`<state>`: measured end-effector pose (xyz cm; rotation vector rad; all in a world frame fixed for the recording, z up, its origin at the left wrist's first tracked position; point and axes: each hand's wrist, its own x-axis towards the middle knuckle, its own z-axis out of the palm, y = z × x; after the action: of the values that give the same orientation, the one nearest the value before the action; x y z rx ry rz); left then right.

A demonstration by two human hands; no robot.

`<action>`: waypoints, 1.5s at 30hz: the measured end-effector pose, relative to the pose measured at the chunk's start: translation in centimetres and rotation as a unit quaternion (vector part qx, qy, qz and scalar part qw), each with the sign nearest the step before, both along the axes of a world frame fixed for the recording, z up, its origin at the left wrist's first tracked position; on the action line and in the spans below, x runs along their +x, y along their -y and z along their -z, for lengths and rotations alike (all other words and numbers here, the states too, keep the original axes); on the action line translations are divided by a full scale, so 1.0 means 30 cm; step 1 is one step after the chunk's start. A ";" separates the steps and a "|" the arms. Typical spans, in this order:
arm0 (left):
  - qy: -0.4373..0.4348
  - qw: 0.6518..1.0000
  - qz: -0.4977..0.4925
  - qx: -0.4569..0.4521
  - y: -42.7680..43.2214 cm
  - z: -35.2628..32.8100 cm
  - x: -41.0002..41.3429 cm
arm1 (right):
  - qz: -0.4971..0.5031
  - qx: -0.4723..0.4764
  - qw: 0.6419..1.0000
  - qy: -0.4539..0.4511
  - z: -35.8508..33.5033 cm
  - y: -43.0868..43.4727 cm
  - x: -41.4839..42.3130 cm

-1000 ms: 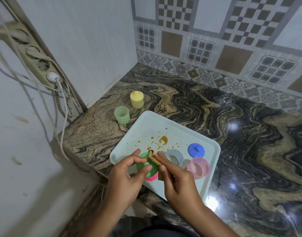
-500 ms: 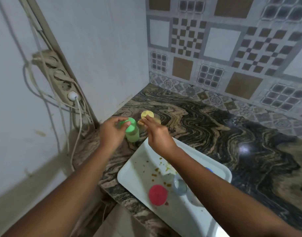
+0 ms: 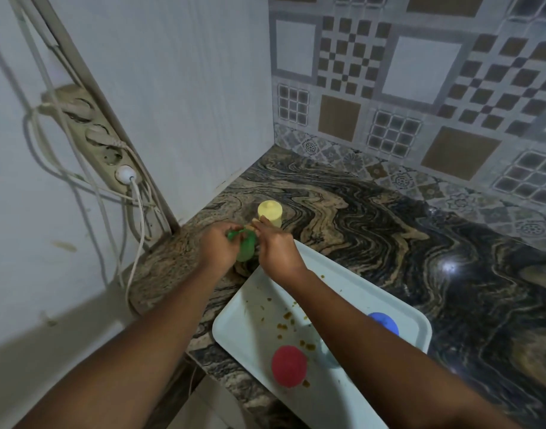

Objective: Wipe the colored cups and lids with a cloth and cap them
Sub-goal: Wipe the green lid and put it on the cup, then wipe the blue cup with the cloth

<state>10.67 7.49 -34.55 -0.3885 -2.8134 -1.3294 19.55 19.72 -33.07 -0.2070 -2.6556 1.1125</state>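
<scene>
Since half a second ago the green lid (image 3: 237,233) has come down from above the green cup (image 3: 246,249) to its rim, and the right hand (image 3: 276,247) has drawn in beside the cup from in front of the yellow cup (image 3: 269,212).

At the far left a power strip (image 3: 92,136) hangs on the wall with a white plug (image 3: 124,174) in it. On the counter (image 3: 373,230), the left hand (image 3: 217,247) pinches the green lid between thumb and fingers, holding it tilted on top of the green cup. The right hand is closed on the cup's right side, with a scrap of tan cloth (image 3: 251,227) at its fingertips. The capped yellow cup stands just behind. Further right, the stained white tray (image 3: 234,329) carries a red lid (image 3: 288,365) and a blue lid (image 3: 386,323), the right forearm crossing over it.
</scene>
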 end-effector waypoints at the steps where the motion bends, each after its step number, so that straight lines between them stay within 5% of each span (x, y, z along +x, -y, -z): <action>1: -0.005 1.000 0.006 -0.005 -0.003 0.007 -0.004 | -0.001 -0.001 1.000 -0.005 0.001 -0.002 0.003; 14: -0.034 0.999 0.016 0.002 -0.012 0.065 0.002 | 0.031 -0.025 0.998 -0.042 0.012 -0.031 0.023; 28: -0.062 0.986 0.066 -0.139 0.000 0.017 0.008 | 0.048 -0.020 0.995 -0.086 -0.004 -0.036 0.041; 36: -0.121 0.986 0.060 -0.103 0.022 -0.057 0.038 | 0.069 -0.039 0.989 -0.125 -0.049 -0.046 0.070; 40: -0.183 0.979 0.085 0.035 0.010 -0.179 0.137 | 0.103 -0.072 0.983 -0.131 -0.162 -0.059 0.176; 45: -0.074 0.971 0.197 0.111 0.005 -0.299 0.415 | 0.149 -0.142 0.971 -0.124 -0.238 -0.084 0.470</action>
<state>23.11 7.32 -25.59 -1.0304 -2.5125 -1.5796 33.65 22.25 -25.92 -0.4708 -2.1539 1.3128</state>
